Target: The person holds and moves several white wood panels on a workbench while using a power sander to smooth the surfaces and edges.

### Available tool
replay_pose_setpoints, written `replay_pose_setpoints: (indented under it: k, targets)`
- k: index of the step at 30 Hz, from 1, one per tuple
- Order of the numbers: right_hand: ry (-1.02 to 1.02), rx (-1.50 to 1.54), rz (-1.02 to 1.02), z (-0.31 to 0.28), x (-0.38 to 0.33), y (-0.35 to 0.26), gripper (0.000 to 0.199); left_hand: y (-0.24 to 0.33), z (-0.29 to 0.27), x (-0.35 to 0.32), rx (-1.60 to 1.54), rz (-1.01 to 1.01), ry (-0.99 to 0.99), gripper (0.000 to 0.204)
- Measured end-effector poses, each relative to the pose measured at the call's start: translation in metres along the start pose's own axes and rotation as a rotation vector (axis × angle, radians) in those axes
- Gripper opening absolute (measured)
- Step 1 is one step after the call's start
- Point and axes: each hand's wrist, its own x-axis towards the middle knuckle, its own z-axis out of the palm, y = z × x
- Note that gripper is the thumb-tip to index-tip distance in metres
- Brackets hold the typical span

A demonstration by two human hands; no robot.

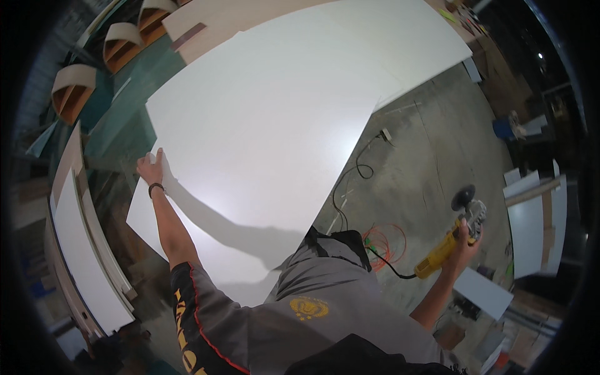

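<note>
A large white panel (262,125) stretches away from my body, with a stepped notch along its left side. At that notch, my left hand (150,169) grips the edge, thumb on the upper face and fingers over the side. Out to the right, clear of the panel, my right hand (464,242) is closed around a yellow angle grinder (440,252) with a grey metal head. A round black disc (463,197) is fitted to the grinder and faces up and away from me. The underside of the left fingers is hidden.
A black power cord (337,190) and an orange coiled cable (390,244) lie on the concrete floor (431,144). Long boards (84,250) stand at the left. Curved wooden pieces (74,94) sit far left. White offcuts (537,219) lean at the right.
</note>
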Motion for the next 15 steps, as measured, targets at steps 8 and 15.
replay_pose_setpoints:
  k: [8,15]
  targets:
    - [0.102,-0.016,0.06,0.002,0.015,0.003,0.083,0.079,0.043,0.044,-0.04,0.047,-0.075,0.074]
    - [0.184,-0.079,0.076,0.009,0.026,-0.007,0.079,0.152,0.084,0.087,-0.032,0.131,-0.174,0.078]
